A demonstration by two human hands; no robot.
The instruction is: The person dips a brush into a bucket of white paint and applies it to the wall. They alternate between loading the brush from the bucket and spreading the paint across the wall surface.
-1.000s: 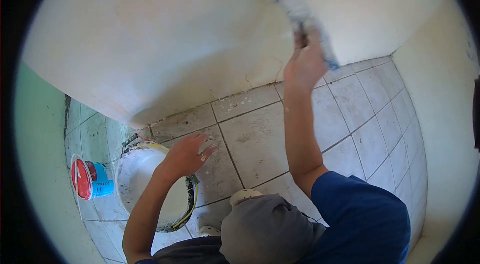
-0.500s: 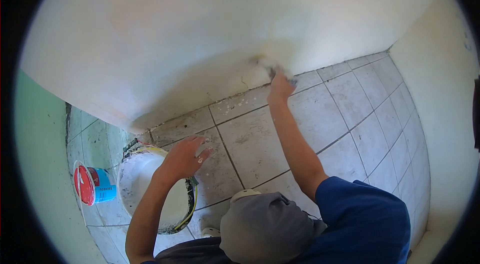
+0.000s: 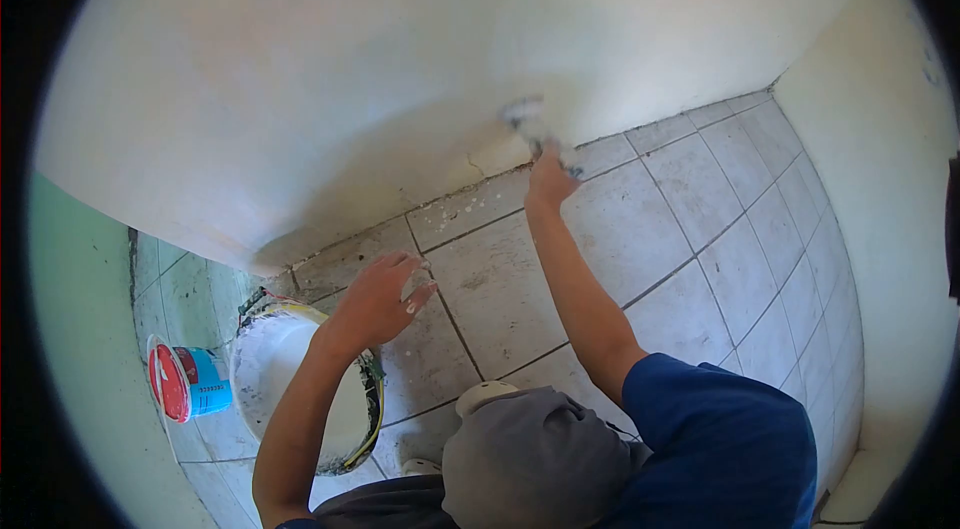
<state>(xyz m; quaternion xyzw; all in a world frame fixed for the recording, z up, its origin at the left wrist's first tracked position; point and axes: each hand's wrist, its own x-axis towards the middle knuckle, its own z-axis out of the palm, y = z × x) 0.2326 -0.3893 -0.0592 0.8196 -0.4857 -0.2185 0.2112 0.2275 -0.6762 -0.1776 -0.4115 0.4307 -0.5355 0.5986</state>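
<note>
My right hand (image 3: 550, 179) grips a putty knife (image 3: 523, 113), slightly blurred, its broad pale end against the lower part of the white wall (image 3: 420, 39). The handle's dark end sticks out behind the fist. My left hand (image 3: 378, 301) hangs free beside the bucket's rim, fingers parted and bent, with white smears on the fingertips. Below my left forearm stands a big round bucket (image 3: 250, 369) holding a white substance; the forearm covers part of it.
A smaller blue and red tub (image 3: 205, 382) lies tilted left of the bucket. Grey floor tiles (image 3: 510, 279) with white spots meet the wall along a dark joint. A side wall (image 3: 860, 159) rises at the right. A grey cap (image 3: 540, 459) fills the bottom middle.
My right hand has shifted slightly left and down in view, and the putty knife's broad end now shows more clearly on the wall. My left hand has moved a little to the right, still empty.
</note>
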